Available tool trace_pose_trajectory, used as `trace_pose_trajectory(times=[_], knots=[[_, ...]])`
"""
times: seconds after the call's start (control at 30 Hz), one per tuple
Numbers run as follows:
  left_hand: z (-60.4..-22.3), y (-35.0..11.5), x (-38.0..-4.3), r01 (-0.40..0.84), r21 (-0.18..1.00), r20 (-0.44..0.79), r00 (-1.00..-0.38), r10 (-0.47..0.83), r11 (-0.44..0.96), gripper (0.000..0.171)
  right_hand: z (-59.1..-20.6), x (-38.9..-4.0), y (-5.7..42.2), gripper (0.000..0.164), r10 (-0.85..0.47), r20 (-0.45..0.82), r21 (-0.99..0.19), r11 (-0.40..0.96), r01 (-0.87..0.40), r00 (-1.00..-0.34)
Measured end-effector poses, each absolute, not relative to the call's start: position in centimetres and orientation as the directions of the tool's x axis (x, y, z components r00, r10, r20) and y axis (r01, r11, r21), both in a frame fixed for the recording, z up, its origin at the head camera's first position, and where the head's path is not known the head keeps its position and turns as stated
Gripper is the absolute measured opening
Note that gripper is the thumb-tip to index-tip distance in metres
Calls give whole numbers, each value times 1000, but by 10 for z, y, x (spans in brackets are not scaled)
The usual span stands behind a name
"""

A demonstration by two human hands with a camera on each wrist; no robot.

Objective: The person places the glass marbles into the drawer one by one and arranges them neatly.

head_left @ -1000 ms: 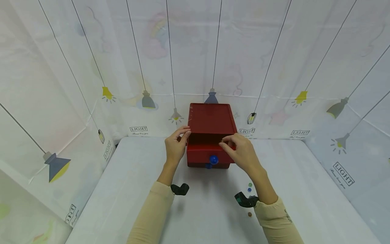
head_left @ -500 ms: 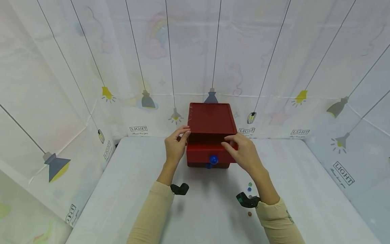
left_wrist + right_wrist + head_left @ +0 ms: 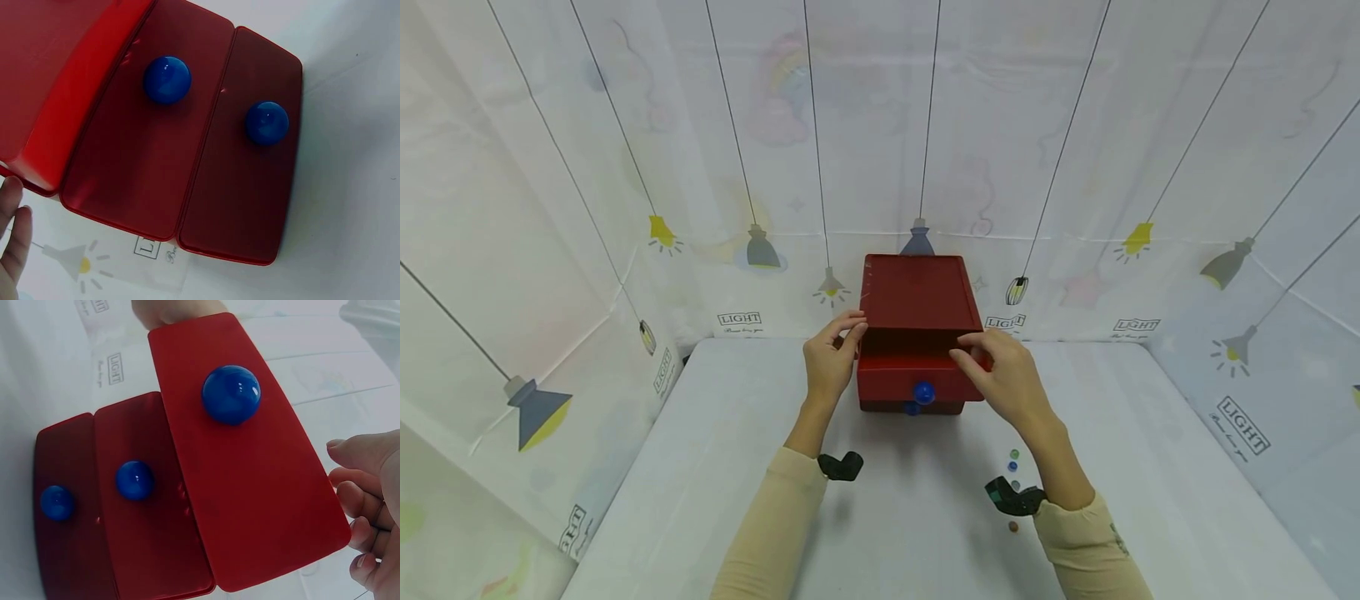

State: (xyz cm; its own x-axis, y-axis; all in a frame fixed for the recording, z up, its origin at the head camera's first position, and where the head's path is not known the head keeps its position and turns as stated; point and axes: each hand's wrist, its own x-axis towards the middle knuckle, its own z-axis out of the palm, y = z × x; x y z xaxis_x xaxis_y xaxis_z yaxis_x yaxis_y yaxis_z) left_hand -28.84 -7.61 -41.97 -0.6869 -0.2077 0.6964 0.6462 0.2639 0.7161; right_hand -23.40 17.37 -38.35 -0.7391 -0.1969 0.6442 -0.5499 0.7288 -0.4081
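Observation:
A dark red drawer cabinet stands at the back of the table. Its top drawer is pulled out, with a round blue knob on the front. My left hand rests at the cabinet's left side, its fingertips against the edge. Over the right part of the pulled-out drawer is my right hand, thumb and index finger apart, nothing seen between them. In the right wrist view, its curled fingers lie beside the drawer front. The drawer's inside is mostly hidden.
On the white table, right of the middle, lie a green bead, a blue bead, a greyish bead and a brown bead. Two lower drawers with blue knobs show below the pulled-out one. Printed cloth walls surround the table.
My right hand has let go of a small brownish bead over the drawer; its thumb and finger have parted and the hand has shifted slightly right. My left hand has stayed put.

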Motion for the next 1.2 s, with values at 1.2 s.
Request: trace_pose_trajectory(times=[1.2], knots=[[-422, -77, -290, 661, 711, 703, -684, -196, 240, 12, -384, -212, 183, 20, -175, 689, -387, 732, -561, -703]])
